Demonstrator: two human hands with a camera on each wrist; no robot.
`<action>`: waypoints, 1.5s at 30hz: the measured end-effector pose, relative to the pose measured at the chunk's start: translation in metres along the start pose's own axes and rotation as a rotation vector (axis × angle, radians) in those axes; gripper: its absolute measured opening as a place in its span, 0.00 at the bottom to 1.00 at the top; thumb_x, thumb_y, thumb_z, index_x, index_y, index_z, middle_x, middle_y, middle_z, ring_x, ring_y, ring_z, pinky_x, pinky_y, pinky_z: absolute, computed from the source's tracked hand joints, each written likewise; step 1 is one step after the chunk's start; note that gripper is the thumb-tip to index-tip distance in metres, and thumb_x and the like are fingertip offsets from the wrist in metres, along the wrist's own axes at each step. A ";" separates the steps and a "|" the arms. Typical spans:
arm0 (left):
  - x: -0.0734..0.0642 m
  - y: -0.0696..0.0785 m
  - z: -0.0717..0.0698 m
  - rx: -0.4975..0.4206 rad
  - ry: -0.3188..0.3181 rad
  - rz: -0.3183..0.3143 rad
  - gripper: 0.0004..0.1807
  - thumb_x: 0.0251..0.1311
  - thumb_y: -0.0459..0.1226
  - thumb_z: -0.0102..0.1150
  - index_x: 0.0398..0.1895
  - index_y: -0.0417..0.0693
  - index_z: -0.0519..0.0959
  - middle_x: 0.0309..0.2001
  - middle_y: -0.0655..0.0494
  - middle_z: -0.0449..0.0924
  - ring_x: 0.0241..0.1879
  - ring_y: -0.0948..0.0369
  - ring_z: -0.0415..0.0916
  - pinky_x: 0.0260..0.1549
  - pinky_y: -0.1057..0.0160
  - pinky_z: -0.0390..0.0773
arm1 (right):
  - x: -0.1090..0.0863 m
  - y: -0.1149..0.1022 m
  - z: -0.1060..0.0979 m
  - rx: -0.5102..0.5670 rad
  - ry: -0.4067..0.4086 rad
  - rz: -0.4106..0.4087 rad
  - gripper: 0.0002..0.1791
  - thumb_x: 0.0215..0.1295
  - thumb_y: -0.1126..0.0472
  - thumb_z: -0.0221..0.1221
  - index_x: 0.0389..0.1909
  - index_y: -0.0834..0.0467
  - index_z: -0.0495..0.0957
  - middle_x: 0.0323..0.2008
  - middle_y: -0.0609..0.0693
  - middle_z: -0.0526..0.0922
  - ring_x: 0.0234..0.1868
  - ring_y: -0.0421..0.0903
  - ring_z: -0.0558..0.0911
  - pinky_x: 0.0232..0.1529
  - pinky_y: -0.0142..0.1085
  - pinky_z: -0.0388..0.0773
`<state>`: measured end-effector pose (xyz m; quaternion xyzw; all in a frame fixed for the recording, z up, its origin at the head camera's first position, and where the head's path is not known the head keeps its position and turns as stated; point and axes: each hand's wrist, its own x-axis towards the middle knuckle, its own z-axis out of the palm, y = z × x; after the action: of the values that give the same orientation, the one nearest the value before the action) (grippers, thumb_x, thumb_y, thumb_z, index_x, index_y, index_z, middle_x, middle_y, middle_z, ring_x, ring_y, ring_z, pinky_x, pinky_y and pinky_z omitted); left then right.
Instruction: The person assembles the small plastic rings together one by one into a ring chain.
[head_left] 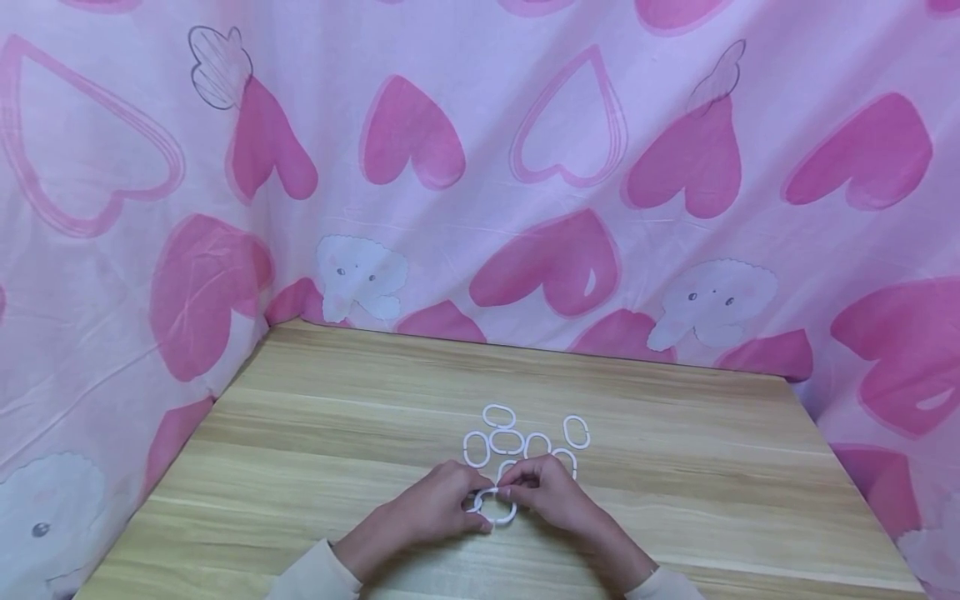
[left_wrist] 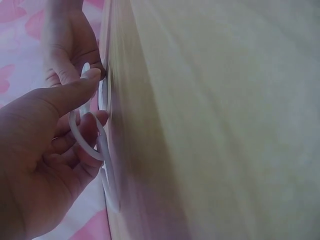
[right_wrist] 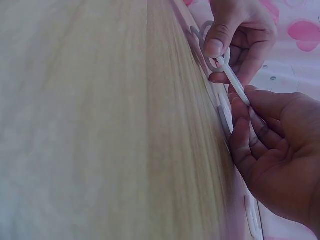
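Both forearms reach in from the near side of the worktop, slanting toward each other so that the hands meet about midway between its left and right edges. The left hand has its thumb toward the near side and its index finger toward the far side, clamped on linked white pieces. The right hand is bent inward, thumb and fingertips pinched together on a white ring, which spans the gap between the hands. Beyond them, toward the far edge, lie several other rings; the one nearest the right edge sits apart, and two are partly covered by the right hand.

From the head, the pinched ring looks like a full oval; the right wrist view gives it nearly edge-on, a slim bar running to the left thumb, where it meets another loop. Only the left wrist view shows plainly a long link trailing from the left fingers beside the worktop; whether it touches the surface cannot be told.
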<state>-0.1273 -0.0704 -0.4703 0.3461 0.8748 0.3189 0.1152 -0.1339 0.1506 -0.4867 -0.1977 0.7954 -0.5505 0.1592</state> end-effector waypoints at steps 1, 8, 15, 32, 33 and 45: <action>0.000 0.000 0.000 -0.002 0.002 0.002 0.11 0.51 0.41 0.76 0.37 0.55 0.86 0.21 0.70 0.68 0.23 0.76 0.60 0.22 0.76 0.64 | 0.000 0.000 0.000 -0.007 0.000 0.008 0.07 0.63 0.68 0.66 0.37 0.70 0.85 0.37 0.66 0.87 0.30 0.28 0.80 0.30 0.23 0.77; 0.001 -0.003 0.001 -0.001 0.004 0.024 0.09 0.54 0.41 0.75 0.30 0.54 0.81 0.21 0.69 0.67 0.25 0.75 0.61 0.24 0.76 0.64 | -0.001 0.000 -0.004 -0.007 0.000 0.038 0.08 0.65 0.67 0.65 0.39 0.70 0.85 0.37 0.66 0.87 0.28 0.29 0.79 0.27 0.23 0.75; 0.000 -0.005 0.001 0.016 0.004 0.036 0.10 0.55 0.43 0.74 0.29 0.53 0.79 0.21 0.68 0.66 0.24 0.75 0.60 0.23 0.76 0.62 | 0.010 -0.002 -0.013 -0.057 0.056 0.021 0.09 0.66 0.67 0.63 0.40 0.70 0.84 0.33 0.65 0.87 0.28 0.30 0.79 0.28 0.26 0.77; 0.000 -0.007 0.001 0.030 -0.010 0.058 0.12 0.58 0.45 0.72 0.28 0.55 0.76 0.21 0.70 0.64 0.23 0.75 0.59 0.24 0.76 0.62 | 0.065 -0.010 -0.016 -0.641 0.036 -0.198 0.16 0.57 0.55 0.73 0.45 0.57 0.86 0.39 0.47 0.88 0.44 0.42 0.80 0.50 0.37 0.78; 0.000 -0.007 0.001 0.033 -0.010 0.058 0.12 0.58 0.45 0.72 0.28 0.55 0.76 0.21 0.70 0.65 0.23 0.75 0.59 0.24 0.76 0.62 | 0.066 -0.010 -0.015 -0.673 0.028 -0.208 0.18 0.56 0.54 0.74 0.46 0.56 0.86 0.41 0.47 0.87 0.45 0.43 0.80 0.51 0.37 0.78; 0.001 -0.008 0.000 0.063 -0.020 0.043 0.12 0.59 0.47 0.71 0.40 0.54 0.82 0.30 0.69 0.74 0.31 0.74 0.67 0.32 0.75 0.69 | 0.072 -0.002 -0.005 -0.790 -0.003 -0.169 0.30 0.47 0.47 0.78 0.52 0.53 0.84 0.47 0.45 0.81 0.46 0.42 0.74 0.47 0.34 0.73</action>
<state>-0.1323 -0.0742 -0.4759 0.3713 0.8756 0.2903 0.1059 -0.1989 0.1188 -0.4851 -0.3093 0.9264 -0.2130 0.0262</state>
